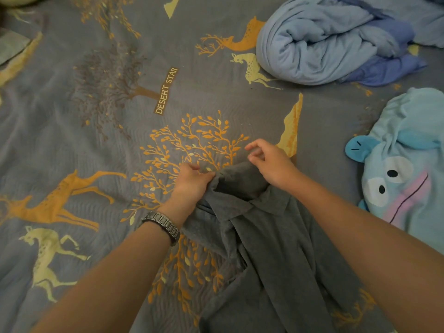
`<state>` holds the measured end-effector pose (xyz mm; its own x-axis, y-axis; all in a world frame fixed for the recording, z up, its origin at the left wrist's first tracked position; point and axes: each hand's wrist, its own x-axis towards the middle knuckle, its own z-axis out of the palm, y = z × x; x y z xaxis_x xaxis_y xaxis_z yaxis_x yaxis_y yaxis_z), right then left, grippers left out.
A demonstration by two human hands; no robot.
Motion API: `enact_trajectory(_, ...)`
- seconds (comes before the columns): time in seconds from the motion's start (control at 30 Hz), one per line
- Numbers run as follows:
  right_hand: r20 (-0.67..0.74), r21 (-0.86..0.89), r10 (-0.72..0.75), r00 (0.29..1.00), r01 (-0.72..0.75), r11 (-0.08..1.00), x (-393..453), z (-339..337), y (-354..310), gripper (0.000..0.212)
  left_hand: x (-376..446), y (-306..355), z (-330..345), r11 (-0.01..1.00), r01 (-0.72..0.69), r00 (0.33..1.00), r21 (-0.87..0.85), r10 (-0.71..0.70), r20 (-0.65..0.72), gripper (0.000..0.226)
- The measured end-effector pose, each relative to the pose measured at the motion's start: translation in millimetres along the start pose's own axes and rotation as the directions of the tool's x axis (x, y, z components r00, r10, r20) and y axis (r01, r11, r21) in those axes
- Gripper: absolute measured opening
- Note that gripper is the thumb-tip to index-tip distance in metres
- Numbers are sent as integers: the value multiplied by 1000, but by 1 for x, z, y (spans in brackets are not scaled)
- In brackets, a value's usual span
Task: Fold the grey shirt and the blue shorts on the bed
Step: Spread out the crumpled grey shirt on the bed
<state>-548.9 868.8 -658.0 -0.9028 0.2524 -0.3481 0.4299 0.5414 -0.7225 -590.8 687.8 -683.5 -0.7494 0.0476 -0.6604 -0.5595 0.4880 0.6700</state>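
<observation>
A: Item one, far left: bedsheet (60, 131), grey-blue, printed with orange and pale-yellow deer and leafy trees. Any lettering?

B: One brown label printed beside the dark tree, reading "DESERT STAR" (166, 90). No other writing I can make out.

A: Next across: left hand (191, 182), dark metal-link wristwatch (163, 225) on its wrist.

B: Fingers and thumb curled, gripping the upper left edge of the grey shirt (264, 248) near the collar.

A: The shirt itself?

B: Dark grey, collared, lying rumpled on the sheet between the two forearms, collar end away from the person, body trailing down to the lower edge of the view. The top bunches up between the hands.

A: Right hand (270, 162)?

B: At the shirt's upper right, just beside the left hand. Fingers curled; the heel of the hand meets the raised cloth, but whether the fingertips pinch fabric I cannot tell.

A: Further right?

B: Upper right: bundled light-blue and deeper blue cloth (336, 42), well apart from the hands; I cannot tell whether the shorts are in it. Right edge: pale-blue cartoon-face cushion (406, 174).
</observation>
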Motion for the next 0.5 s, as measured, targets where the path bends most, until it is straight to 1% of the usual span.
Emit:
enact_trajectory(0.03, -42, 25, -1, 999, 2, 1000, 0, -1, 2, 23, 1, 0, -3, 989, -56, 996, 140, 66, -66, 39)
enact_trajectory(0.07, -87, 45, -4, 996, 8, 999, 0, -2, 4, 23, 4, -1, -5, 966, -112, 986, 234, 138, -95, 37)
enact_trajectory(0.1, -124, 58, -6, 992, 14, 998, 1, -6, 7, 23, 6, -1, -9, 946, -173, 973, 275, 207, -99, 33)
enact_trajectory(0.13, -148, 64, -4, 989, 14, 998, 1, -10, 10, 22, 9, -2, -11, 933, -231, 964, 274, 258, -66, 29)
enact_trajectory(0.2, -162, 56, 16, 987, -7, 998, 1, -21, 19, 20, 9, -2, -15, 912, -351, 936, 213, 337, 98, 26)
enact_trajectory(0.27, -151, 28, 54, 987, -50, 998, -1, -33, 31, 20, 9, -2, -17, 890, -406, 893, 206, 338, 297, 33)
enact_trajectory(0.3, -140, 13, 80, 987, -79, 997, -3, -39, 39, 20, 10, -3, -19, 886, -404, 879, 226, 308, 364, 37)
enact_trajectory(0.33, -115, 0, 111, 987, -112, 994, -5, -43, 45, 20, 12, -4, -20, 889, -386, 876, 247, 269, 400, 40)
enact_trajectory(0.4, -17, -30, 196, 981, -196, 980, -13, -50, 56, 23, 16, -6, -22, 887, -376, 875, 269, 245, 417, 39)
enact_trajectory(0.5, 152, -97, 318, 936, -306, 947, -24, -51, 69, 32, 17, -2, -19, 840, -445, 857, 312, 298, 420, 21)
